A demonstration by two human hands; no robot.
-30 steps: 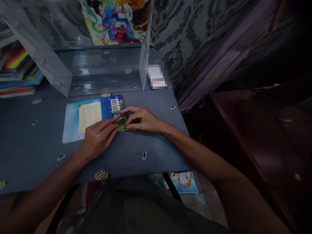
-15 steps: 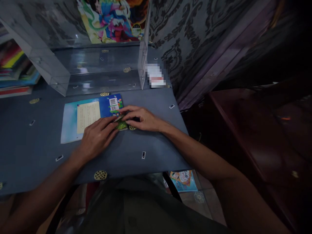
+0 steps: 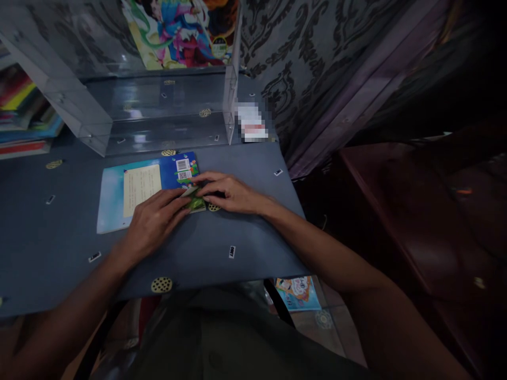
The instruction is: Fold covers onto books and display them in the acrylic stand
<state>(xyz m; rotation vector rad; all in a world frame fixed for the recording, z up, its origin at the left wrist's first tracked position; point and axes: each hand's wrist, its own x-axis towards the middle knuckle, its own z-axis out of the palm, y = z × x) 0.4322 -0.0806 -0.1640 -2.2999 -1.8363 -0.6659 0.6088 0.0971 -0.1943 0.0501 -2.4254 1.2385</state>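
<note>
A blue book (image 3: pixel 111 196) with a pale yellow text panel and a barcode lies flat on the dark blue-grey table (image 3: pixel 206 264). My left hand (image 3: pixel 156 216) rests over its lower right part, fingers together and pointing right. From the right, my right hand (image 3: pixel 225 191) reaches the book's right edge, thumb and fingers bent towards each other. A small pale flap (image 3: pixel 190 191) shows between the fingertips of both hands, above a green part of the cover. Whether it belongs to the book I cannot tell.
Behind the book stands a clear plastic rack (image 3: pixel 93 138), with a colourful picture beyond it. Stacked books (image 3: pixel 24 113) lie at the left, and a blurred white packet (image 3: pixel 253 126) is right of the rack. A dark red surface (image 3: pixel 396 195) is at the right.
The pale flap between my fingertips shows larger and more raised than before. Both hands have stayed almost in place, and the view has shifted slightly.
</note>
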